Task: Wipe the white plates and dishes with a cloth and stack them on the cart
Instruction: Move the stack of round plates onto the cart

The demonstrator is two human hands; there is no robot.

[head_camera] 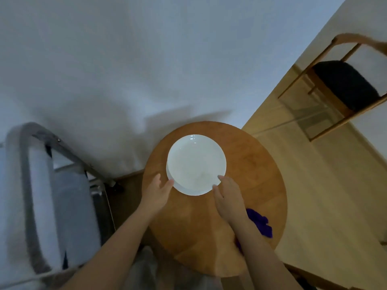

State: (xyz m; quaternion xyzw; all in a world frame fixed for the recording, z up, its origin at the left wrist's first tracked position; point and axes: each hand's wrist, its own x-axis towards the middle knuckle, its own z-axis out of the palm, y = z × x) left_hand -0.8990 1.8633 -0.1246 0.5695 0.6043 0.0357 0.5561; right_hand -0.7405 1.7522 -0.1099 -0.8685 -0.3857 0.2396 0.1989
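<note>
A stack of white plates (196,164) sits on the round wooden table (251,168). My left hand (157,192) is at the stack's near-left rim, fingers spread, fingertips touching the edge. My right hand (227,194) is at the near-right rim, fingers apart, also touching the edge. Neither hand has closed on a plate. A purple cloth (260,223) lies crumpled on the table to the right of my right forearm, partly hidden by it. The grey metal cart (39,197) stands to the left of the table, blurred.
A white wall fills the upper view behind the table. A wooden chair (343,86) with a dark seat stands at the upper right on the pale wood floor (326,195). The cart's frame is close to the table's left edge.
</note>
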